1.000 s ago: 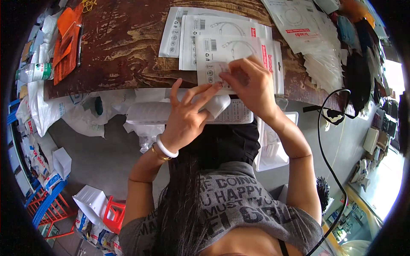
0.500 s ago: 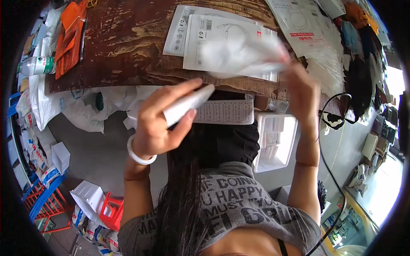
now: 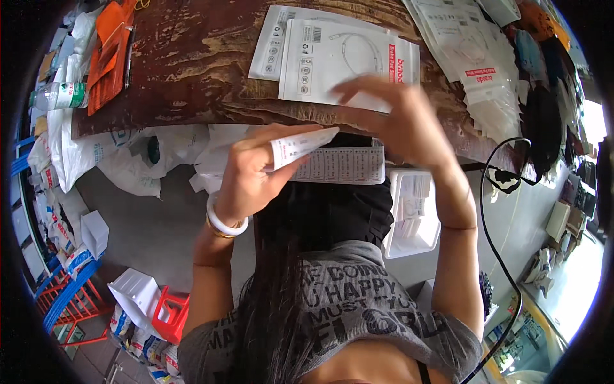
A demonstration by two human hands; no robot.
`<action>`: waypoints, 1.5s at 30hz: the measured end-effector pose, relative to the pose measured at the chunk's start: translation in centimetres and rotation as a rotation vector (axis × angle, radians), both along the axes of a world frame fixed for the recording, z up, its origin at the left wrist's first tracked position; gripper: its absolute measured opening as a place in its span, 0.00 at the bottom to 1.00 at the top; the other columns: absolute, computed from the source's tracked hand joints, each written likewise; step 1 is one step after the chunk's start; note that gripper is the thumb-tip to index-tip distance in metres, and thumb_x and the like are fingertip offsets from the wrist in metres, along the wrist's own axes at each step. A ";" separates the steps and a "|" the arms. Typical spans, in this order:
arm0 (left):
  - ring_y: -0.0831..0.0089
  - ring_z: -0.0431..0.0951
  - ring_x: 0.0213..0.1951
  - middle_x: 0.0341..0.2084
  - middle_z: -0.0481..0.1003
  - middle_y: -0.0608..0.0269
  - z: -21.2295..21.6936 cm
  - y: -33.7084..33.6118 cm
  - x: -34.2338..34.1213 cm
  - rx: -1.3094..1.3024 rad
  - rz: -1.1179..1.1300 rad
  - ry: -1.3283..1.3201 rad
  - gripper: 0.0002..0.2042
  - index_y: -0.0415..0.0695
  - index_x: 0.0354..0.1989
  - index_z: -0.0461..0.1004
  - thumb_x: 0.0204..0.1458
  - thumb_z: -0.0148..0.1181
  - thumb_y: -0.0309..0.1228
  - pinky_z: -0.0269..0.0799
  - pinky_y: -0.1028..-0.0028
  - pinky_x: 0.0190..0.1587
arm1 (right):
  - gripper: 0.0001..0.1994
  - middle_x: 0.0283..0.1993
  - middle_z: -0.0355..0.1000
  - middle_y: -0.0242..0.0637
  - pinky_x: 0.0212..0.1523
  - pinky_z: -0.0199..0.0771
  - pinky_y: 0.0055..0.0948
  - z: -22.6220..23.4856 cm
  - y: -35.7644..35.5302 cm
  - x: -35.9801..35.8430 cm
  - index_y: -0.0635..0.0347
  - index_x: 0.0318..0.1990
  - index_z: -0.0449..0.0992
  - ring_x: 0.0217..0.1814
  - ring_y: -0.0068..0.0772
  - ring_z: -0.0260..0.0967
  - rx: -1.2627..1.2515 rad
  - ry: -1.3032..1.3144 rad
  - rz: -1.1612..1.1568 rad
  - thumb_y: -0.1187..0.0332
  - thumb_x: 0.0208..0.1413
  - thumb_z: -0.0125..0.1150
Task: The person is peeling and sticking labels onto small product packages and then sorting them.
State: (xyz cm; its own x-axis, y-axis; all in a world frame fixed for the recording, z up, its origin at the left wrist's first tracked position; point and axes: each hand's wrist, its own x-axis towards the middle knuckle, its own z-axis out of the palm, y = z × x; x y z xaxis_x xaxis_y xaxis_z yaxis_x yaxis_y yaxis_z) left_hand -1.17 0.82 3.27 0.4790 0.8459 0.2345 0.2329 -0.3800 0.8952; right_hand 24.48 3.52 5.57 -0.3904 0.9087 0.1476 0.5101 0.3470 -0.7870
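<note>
My left hand [image 3: 246,176], wearing a white bangle, is closed around a thin white printed piece [image 3: 294,148], perhaps a folded card or a small stack; I cannot tell which. My right hand [image 3: 400,121] is slightly blurred, its fingers apart with nothing visible in them. It hovers over the near edge of a white packet [image 3: 326,61] printed with a cable picture. Another white packet [image 3: 265,54] lies partly under that one on the worn wooden table [image 3: 185,64]. Below the table edge, over my lap, lies a sheet of printed labels [image 3: 348,165].
Clear bags and printed packets [image 3: 483,83] are piled at the table's right. An orange pouch [image 3: 109,64] and a plastic bottle [image 3: 61,96] lie at the left edge. A white bin [image 3: 412,224] with packets stands right of my lap. A black cable [image 3: 489,224] hangs at the right.
A blurred white item in my right hand has left it, and the hand has moved left and nearer me. My left hand has turned, showing print on the piece it holds.
</note>
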 end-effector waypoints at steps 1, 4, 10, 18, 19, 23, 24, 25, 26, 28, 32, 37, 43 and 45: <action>0.60 0.84 0.43 0.42 0.84 0.53 0.0 0.0 0.0 0.015 -0.014 0.038 0.15 0.36 0.46 0.83 0.48 0.70 0.16 0.78 0.68 0.47 | 0.11 0.42 0.82 0.44 0.49 0.81 0.37 -0.5 -0.6 -1.5 0.62 0.45 0.83 0.45 0.45 0.81 0.021 0.140 0.187 0.71 0.55 0.71; 0.56 0.84 0.43 0.40 0.84 0.52 -1.0 0.0 -0.6 0.026 -0.033 0.085 0.15 0.38 0.44 0.85 0.46 0.73 0.19 0.78 0.67 0.46 | 0.09 0.37 0.81 0.39 0.41 0.79 0.38 -0.5 -1.3 -2.3 0.61 0.40 0.82 0.41 0.40 0.81 0.190 -0.018 0.225 0.70 0.54 0.73; 0.59 0.80 0.54 0.48 0.82 0.54 -1.0 1.1 -0.8 0.212 -0.049 0.133 0.07 0.36 0.24 0.82 0.37 0.76 0.20 0.78 0.61 0.51 | 0.07 0.32 0.82 0.35 0.36 0.75 0.23 -1.3 0.9 -0.6 0.64 0.39 0.83 0.32 0.19 0.76 -0.047 0.161 -0.347 0.72 0.56 0.73; 0.63 0.70 0.65 0.65 0.72 0.63 -3.3 0.7 1.8 0.410 0.011 0.483 0.01 0.39 0.21 0.83 0.39 0.70 0.23 0.45 0.44 0.73 | 0.08 0.28 0.80 0.38 0.34 0.76 0.23 -5.2 2.0 -2.6 0.68 0.35 0.82 0.29 0.24 0.77 -0.071 0.212 -0.428 0.71 0.55 0.72; 0.64 0.70 0.65 0.66 0.71 0.65 -3.7 0.7 2.1 0.411 0.031 0.509 0.02 0.39 0.23 0.84 0.39 0.69 0.23 0.45 0.45 0.72 | 0.14 0.37 0.81 0.44 0.43 0.77 0.33 -4.7 2.0 -2.7 0.67 0.44 0.80 0.38 0.36 0.79 -0.127 0.101 -0.406 0.67 0.55 0.73; 0.64 0.68 0.65 0.68 0.70 0.67 -4.5 0.9 3.0 0.436 0.077 0.511 0.06 0.42 0.29 0.87 0.41 0.69 0.22 0.47 0.45 0.71 | 0.36 0.58 0.70 0.49 0.62 0.59 0.54 -5.3 4.7 -0.8 0.65 0.63 0.65 0.62 0.57 0.63 0.489 -0.464 -0.587 0.56 0.51 0.75; 0.64 0.68 0.65 0.68 0.70 0.67 -4.5 0.9 3.3 0.445 0.068 0.497 0.06 0.42 0.29 0.87 0.41 0.69 0.22 0.47 0.45 0.71 | 0.32 0.56 0.73 0.49 0.60 0.66 0.50 -5.1 4.3 0.2 0.64 0.61 0.69 0.57 0.55 0.69 0.531 -0.501 -0.590 0.60 0.51 0.74; 0.63 0.67 0.65 0.68 0.70 0.66 -4.7 0.8 3.3 0.406 0.082 0.531 0.06 0.43 0.29 0.87 0.41 0.69 0.23 0.46 0.46 0.71 | 0.28 0.55 0.75 0.50 0.56 0.71 0.47 -3.9 3.4 -0.2 0.65 0.60 0.70 0.55 0.55 0.73 0.397 -0.208 -0.394 0.63 0.55 0.70; 0.62 0.67 0.65 0.68 0.70 0.66 -4.8 0.4 3.2 0.363 0.092 0.560 0.06 0.44 0.30 0.88 0.41 0.70 0.24 0.45 0.46 0.72 | 0.23 0.54 0.77 0.51 0.51 0.77 0.43 -1.4 1.2 -1.3 0.66 0.60 0.72 0.53 0.54 0.77 0.253 0.074 -0.196 0.65 0.60 0.67; 0.58 0.68 0.66 0.66 0.71 0.59 -5.4 -0.5 2.1 0.385 0.136 0.523 0.10 0.44 0.33 0.87 0.40 0.71 0.24 0.46 0.46 0.71 | 0.17 0.51 0.77 0.50 0.52 0.77 0.42 1.1 -2.1 -5.9 0.68 0.55 0.73 0.50 0.51 0.77 -0.113 0.677 0.315 0.70 0.61 0.62; 0.52 0.74 0.59 0.62 0.74 0.49 -2.4 -1.8 5.4 0.502 0.133 0.319 0.17 0.39 0.41 0.85 0.37 0.71 0.21 0.66 0.51 0.60 | 0.10 0.48 0.78 0.46 0.52 0.76 0.35 8.0 -5.8 -10.1 0.72 0.50 0.76 0.49 0.39 0.78 -0.487 1.611 0.921 0.77 0.64 0.55; 0.49 0.77 0.51 0.62 0.73 0.44 -4.1 -4.3 10.8 0.310 -0.285 0.185 0.09 0.30 0.30 0.79 0.42 0.63 0.25 0.73 0.55 0.54 | 0.12 0.51 0.77 0.45 0.51 0.76 0.27 8.9 -7.4 -9.1 0.75 0.55 0.74 0.52 0.29 0.76 -0.768 1.935 1.084 0.77 0.68 0.56; 0.50 0.75 0.54 0.62 0.72 0.49 -8.1 -7.6 19.1 0.356 -0.567 0.233 0.06 0.37 0.28 0.79 0.44 0.62 0.26 0.71 0.58 0.57 | 0.15 0.51 0.78 0.48 0.53 0.75 0.29 11.2 -8.7 -3.7 0.75 0.56 0.74 0.53 0.32 0.76 -0.957 1.886 0.919 0.80 0.62 0.59; 0.51 0.75 0.55 0.62 0.72 0.49 -8.4 -8.3 21.6 0.399 -0.647 0.228 0.06 0.37 0.29 0.79 0.45 0.62 0.27 0.70 0.58 0.57 | 0.17 0.51 0.78 0.49 0.53 0.75 0.29 10.8 -8.7 -3.5 0.76 0.56 0.74 0.53 0.33 0.76 -0.897 2.009 1.052 0.81 0.58 0.59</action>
State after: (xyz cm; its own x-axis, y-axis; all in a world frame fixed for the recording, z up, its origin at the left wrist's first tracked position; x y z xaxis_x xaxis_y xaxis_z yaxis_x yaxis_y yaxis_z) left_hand 20.40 -7.44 -5.09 0.9195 0.2562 0.2982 0.0177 -0.7848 0.6195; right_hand 20.93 -5.17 16.36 -0.4965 0.6211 0.6064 -0.7486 -0.6600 0.0631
